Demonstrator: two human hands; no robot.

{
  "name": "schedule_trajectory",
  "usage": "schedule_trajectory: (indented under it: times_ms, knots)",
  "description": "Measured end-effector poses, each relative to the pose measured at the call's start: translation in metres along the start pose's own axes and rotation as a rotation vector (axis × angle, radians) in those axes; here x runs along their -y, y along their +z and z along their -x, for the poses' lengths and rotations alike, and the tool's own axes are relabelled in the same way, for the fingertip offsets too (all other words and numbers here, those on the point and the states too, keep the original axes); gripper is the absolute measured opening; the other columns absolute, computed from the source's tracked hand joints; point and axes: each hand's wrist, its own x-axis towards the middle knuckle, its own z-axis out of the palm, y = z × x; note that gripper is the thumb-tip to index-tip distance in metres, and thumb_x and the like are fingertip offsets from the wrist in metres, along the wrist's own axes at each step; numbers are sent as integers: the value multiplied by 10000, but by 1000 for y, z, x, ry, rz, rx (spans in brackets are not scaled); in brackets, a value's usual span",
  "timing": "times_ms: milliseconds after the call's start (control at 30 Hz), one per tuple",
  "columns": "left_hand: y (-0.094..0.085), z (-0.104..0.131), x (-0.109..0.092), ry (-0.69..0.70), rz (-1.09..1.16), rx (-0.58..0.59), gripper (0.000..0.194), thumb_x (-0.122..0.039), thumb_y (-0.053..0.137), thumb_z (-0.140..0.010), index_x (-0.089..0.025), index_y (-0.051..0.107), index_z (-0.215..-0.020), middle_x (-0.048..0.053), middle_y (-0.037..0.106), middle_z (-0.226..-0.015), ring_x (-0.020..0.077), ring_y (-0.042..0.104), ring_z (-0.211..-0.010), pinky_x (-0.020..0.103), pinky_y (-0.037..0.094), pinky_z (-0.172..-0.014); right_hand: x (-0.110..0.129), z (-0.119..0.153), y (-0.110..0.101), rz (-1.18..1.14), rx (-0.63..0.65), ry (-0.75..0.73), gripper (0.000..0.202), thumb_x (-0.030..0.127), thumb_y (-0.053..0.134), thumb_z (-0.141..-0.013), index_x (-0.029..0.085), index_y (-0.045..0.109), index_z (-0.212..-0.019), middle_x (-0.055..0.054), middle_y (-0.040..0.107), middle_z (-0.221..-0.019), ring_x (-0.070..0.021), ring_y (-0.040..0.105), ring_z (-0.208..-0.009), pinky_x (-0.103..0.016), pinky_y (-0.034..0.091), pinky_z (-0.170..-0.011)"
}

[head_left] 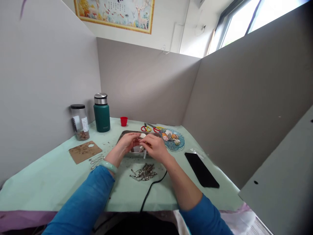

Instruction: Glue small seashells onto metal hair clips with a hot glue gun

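Observation:
Over a metal tray (pixel 127 132), both my hands meet with fingertips pinched close together. A small white round piece (pixel 143 135) shows at the fingertips of my left hand (pixel 130 142), which is closed on it. My right hand (pixel 154 147) is closed beside it, and its fingers hide whatever they pinch. Below the right fingers a thin white strip (pixel 145 154) points down; whether it is held I cannot tell. Small pieces lie in the tray, partly covered by my hands. Nearer me is a pile of metal hair clips (pixel 144 172).
A blue glass plate (pixel 181 143) bears colourful ornaments; pliers (pixel 146 128) lie behind the tray. A red cup (pixel 124 121), green flask (pixel 102 114), lidded jar (pixel 80 124) and cardboard piece (pixel 81 154) stand or lie leftward. A black phone (pixel 201 171) lies right; a black cable (pixel 149 189) runs nearer me.

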Motion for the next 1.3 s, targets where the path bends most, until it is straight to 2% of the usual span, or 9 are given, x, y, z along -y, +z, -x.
schedule_trajectory:
  times_ms: [67,167,300,400,533,833,1033,1167,1300]
  knots:
    - [-1,1,-2,12,25,-16,66,-106,647,-730,-90,607,-780,27,602,-602,103,573,-514,211,481,-502,20,3,0,38,81,-79,207,283,482,-903,201,670,-873,-50,649,-905,-151,564,-832,-261,407,-730]
    - [-2,3,-6,19,24,-20,88,-157,653,-746,-102,584,-750,9,574,-608,64,511,-459,175,420,-439,47,9,12,234,306,-186,154,254,561,-846,183,676,-773,-64,648,-772,-192,542,-797,-302,398,-686]
    - [-1,5,-9,20,4,-29,157,-228,620,-777,-115,540,-703,1,539,-595,52,443,-407,165,304,-347,69,16,40,475,554,-100,94,145,599,-766,142,692,-777,-120,666,-767,-262,539,-837,-378,409,-686]
    - [-2,4,-10,18,-9,-25,111,-185,628,-754,-113,548,-727,2,547,-592,53,439,-403,163,298,-342,76,18,54,520,609,-3,121,140,582,-762,130,698,-795,-143,681,-831,-301,538,-874,-418,413,-678]
    - [-3,2,-10,2,-26,-39,87,-151,637,-733,-117,562,-761,12,582,-613,58,465,-410,155,289,-336,78,19,55,515,617,-5,126,137,563,-777,127,681,-821,-140,681,-824,-281,555,-856,-376,425,-622]
    - [-3,3,-11,-29,-25,-56,112,-106,618,-752,-128,584,-856,27,637,-667,61,499,-417,155,364,-371,74,27,38,369,416,-27,156,171,530,-786,155,562,-938,-79,649,-847,-202,607,-703,-291,421,-525]
    - [-4,1,-10,-34,6,-11,128,-81,615,-746,-124,617,-866,38,652,-704,71,526,-458,173,420,-422,68,12,5,41,180,17,115,219,471,-861,216,570,-919,-15,663,-896,-148,609,-779,-243,413,-641]
    - [-3,0,-7,8,34,33,85,-97,643,-728,-119,623,-807,18,621,-635,92,562,-526,185,461,-490,49,-16,-9,-201,7,134,100,200,484,-823,205,576,-861,2,638,-789,-126,583,-705,-228,428,-646]
    - [-1,3,-8,31,45,110,113,-177,683,-724,-115,619,-793,-18,542,-544,52,461,-431,146,336,-383,12,-40,-1,-641,-167,352,124,271,522,-777,184,545,-862,9,616,-758,-104,558,-572,-226,452,-567]
